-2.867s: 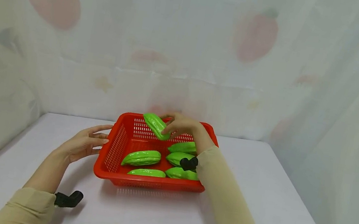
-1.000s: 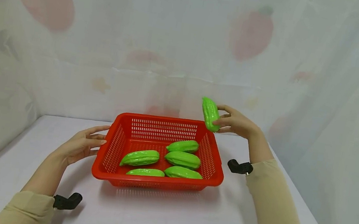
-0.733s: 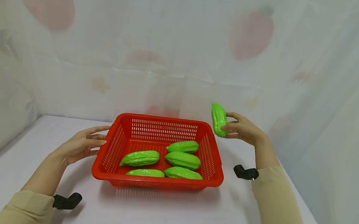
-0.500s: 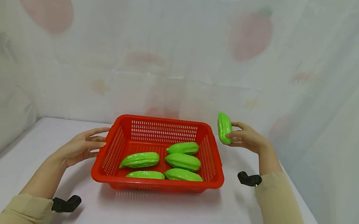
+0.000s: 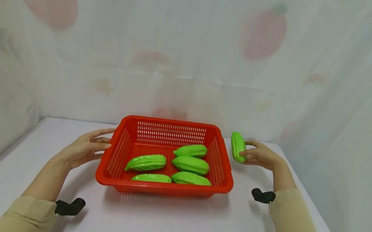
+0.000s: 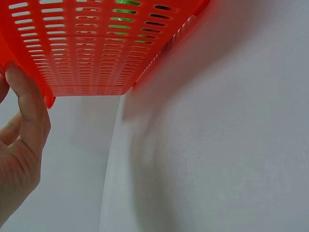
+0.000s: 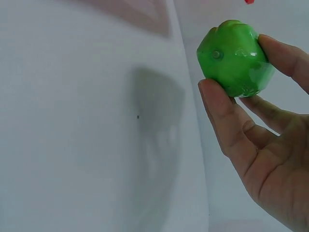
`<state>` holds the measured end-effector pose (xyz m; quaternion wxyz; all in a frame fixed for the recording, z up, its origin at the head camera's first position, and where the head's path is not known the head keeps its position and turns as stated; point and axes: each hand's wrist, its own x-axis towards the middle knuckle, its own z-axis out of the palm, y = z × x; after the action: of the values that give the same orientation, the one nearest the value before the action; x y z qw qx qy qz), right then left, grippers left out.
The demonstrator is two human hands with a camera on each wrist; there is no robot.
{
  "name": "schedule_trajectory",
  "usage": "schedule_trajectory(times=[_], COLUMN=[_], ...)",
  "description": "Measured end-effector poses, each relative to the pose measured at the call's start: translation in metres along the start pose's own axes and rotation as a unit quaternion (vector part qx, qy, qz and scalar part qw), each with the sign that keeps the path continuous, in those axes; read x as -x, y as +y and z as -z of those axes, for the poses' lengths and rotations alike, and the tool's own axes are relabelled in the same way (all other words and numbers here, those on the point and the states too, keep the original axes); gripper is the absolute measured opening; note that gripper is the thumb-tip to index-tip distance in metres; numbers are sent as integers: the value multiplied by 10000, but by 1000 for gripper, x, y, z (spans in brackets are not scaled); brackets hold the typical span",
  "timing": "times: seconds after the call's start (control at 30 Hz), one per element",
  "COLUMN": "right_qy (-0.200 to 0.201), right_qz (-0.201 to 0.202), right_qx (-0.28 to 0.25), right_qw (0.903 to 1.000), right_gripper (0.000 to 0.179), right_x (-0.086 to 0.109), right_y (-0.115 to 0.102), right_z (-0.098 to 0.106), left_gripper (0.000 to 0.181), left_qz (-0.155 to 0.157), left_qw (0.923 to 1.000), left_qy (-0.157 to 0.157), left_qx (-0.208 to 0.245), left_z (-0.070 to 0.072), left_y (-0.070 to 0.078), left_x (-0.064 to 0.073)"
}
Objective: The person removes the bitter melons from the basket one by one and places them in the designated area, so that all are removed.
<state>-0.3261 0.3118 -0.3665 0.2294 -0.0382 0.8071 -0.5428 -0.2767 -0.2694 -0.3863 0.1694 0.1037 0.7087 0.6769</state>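
Right hand, its grip pinching a green gourd above the bench, towards the far right corner; left hand, unclenched, touching the red basket. Apparent step: placing the gourd outside; next move calls for lowering before release.

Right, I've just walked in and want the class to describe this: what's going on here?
A person is handling green gourds at a white table. The right hand grips one green gourd, holding it up off the table, outside the red basket on its right side. The left hand touches the basket's left rim. Inside the basket lie five other gourds: three towards the right and two further left, one partly hidden by the front rim.
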Motion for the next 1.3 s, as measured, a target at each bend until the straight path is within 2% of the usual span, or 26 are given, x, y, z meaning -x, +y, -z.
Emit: schedule_trajectory(times=[0.4, 0.67, 0.87, 1.3], right_qy=[39, 61, 80, 120], right_qz=[-418, -489, -533, -624], right_qx=[167, 69, 135, 68], right_qw=[9990, 9988, 9985, 9980], right_gripper=[81, 81, 81, 79], right_x=[2, 4, 2, 10], right_y=[23, 32, 39, 44], right_z=[1, 0, 2, 2], left_gripper=[66, 66, 65, 67], left_qz=[-67, 16, -34, 36], left_qw=[10000, 10000, 9999, 9999], left_qy=[-44, 18, 19, 96], left_qx=[37, 37, 95, 30], left_z=[0, 0, 0, -2], left_y=[2, 0, -1, 1], left_x=[1, -1, 0, 1])
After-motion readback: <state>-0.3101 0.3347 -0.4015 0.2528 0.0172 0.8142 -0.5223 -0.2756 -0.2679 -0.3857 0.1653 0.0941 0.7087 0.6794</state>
